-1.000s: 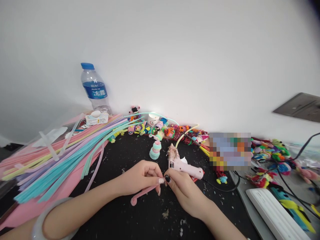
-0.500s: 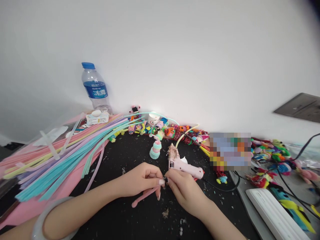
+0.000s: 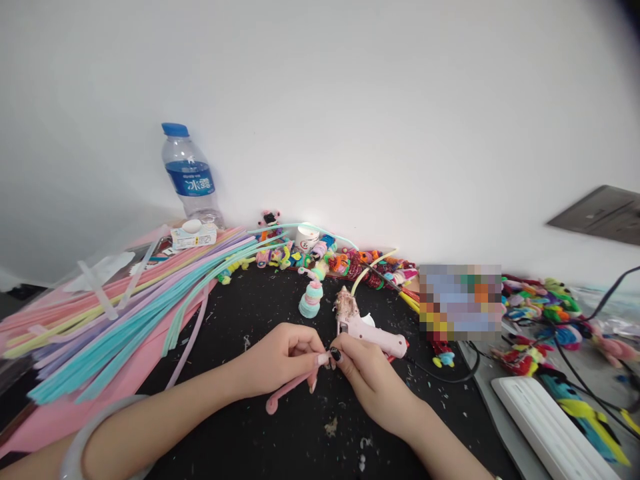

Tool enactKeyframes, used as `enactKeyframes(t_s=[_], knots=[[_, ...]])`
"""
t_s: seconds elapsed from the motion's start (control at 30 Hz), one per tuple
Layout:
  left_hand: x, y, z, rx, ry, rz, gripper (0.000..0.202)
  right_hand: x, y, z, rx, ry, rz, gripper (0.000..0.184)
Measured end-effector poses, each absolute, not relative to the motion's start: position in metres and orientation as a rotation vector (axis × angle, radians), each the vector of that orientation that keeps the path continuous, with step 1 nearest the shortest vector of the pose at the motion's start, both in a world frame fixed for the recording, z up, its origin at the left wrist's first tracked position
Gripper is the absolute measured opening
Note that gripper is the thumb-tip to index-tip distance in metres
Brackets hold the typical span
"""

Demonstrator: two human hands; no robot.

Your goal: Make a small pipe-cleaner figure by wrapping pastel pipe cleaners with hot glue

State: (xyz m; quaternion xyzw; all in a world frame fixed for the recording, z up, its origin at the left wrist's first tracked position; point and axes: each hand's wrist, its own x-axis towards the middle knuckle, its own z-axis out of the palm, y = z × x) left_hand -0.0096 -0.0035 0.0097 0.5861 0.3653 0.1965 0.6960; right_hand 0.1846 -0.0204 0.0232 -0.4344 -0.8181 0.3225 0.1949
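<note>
Between my fingers runs a pink pipe cleaner (image 3: 290, 389), its free end curled into a small loop and hanging below my left hand. My left hand (image 3: 287, 360) pinches it between thumb and fingers. My right hand (image 3: 367, 377) is closed with its fingertips meeting the left ones, so the pipe cleaner's other end is mostly hidden there. Just beyond my right hand lies a pale pink hot glue gun (image 3: 375, 335) with a grimy nozzle. A small stacked figure in mint and pink (image 3: 311, 300) stands on the black work surface past my hands.
Bundled pastel pipe cleaners (image 3: 125, 327) spread across the left. A water bottle (image 3: 190, 177) stands by the wall near a small box (image 3: 194, 235). Several colourful fuzzy figures and a paper cup (image 3: 307, 237) line the back. A white power strip (image 3: 543, 427) and black cable (image 3: 453, 380) lie right.
The looped end of the pipe cleaner has shifted slightly right and up. My right thumb has turned, showing its dark nail, while both hands stay together.
</note>
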Motion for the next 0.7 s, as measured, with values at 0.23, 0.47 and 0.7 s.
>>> enactKeyframes(t_s=[0.23,0.47,0.7], knots=[[-0.004,-0.007,0.018,1.323,0.997,0.469,0.025,0.184,-0.022,0.014,-1.188,-2.285,0.780,0.021],[-0.002,-0.011,0.015,1.291,0.961,0.502,0.025,0.182,-0.024,0.014,-1.238,-2.457,0.496,0.022],[-0.002,-0.010,0.021,1.279,0.924,0.506,0.026,0.180,-0.026,0.015,-1.227,-2.369,0.480,0.022]])
